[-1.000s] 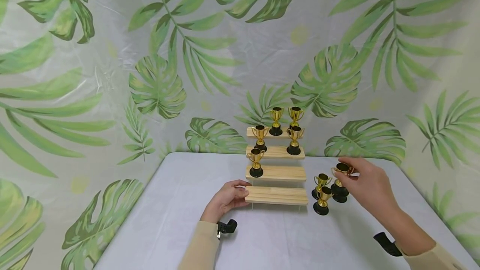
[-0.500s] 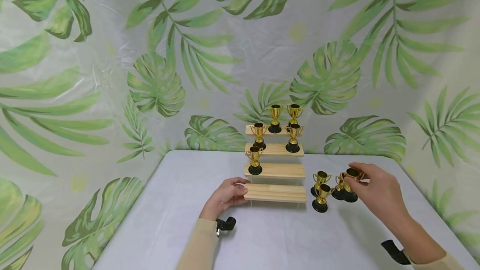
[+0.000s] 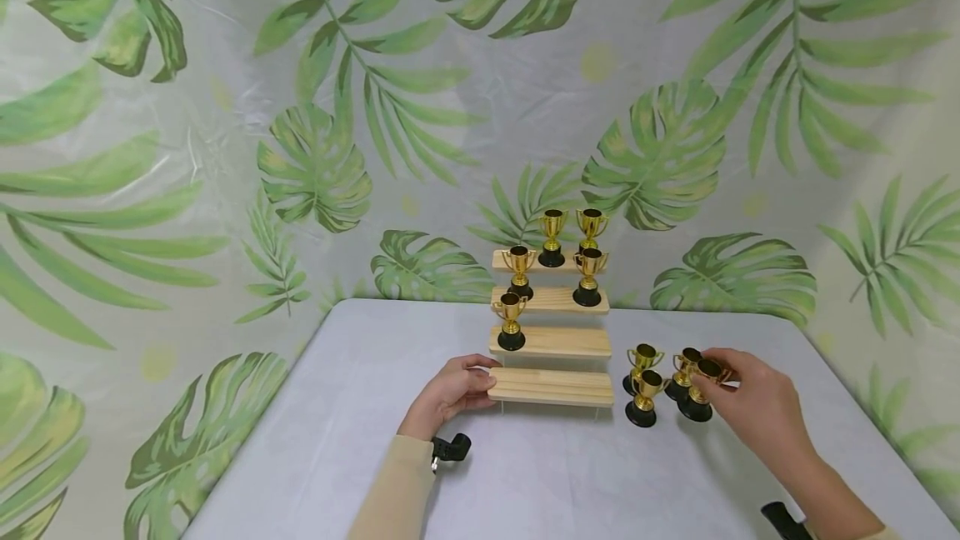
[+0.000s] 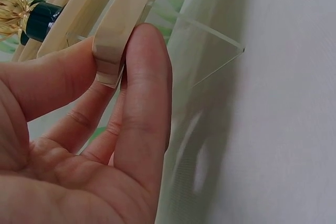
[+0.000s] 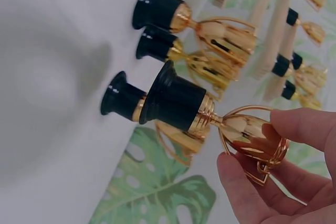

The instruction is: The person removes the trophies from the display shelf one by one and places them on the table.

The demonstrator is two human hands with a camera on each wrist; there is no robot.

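My right hand [image 3: 756, 398] pinches a small gold trophy cup [image 3: 703, 382] with a black base by its bowl, right of the wooden stand. In the right wrist view the thumb and fingers close on the held trophy [image 5: 252, 135] near its rim and handles; its base looks raised off the cloth. Just behind it stands another trophy [image 3: 684, 365], partly covered. Two more trophies, a front one [image 3: 649, 386] and a back one [image 3: 642, 357], stand between these and the stand. My left hand [image 3: 450, 390] grips the left end of the lowest wooden step [image 3: 551, 386], thumb on top and fingers beneath [image 4: 147, 77].
The tiered stand has several wooden steps on thin clear supports. Trophies occupy the top step [image 3: 506, 260], the second step [image 3: 558, 300] and the left of the third step [image 3: 570, 342]. A white cloth [image 3: 360, 373] covers the table, with a leaf-print backdrop [image 3: 420, 265] behind.
My right hand has carried the trophy rightward, then toward the front of the table, uncovering more of the trophy behind it. The left hand keeps its hold on the lowest step.
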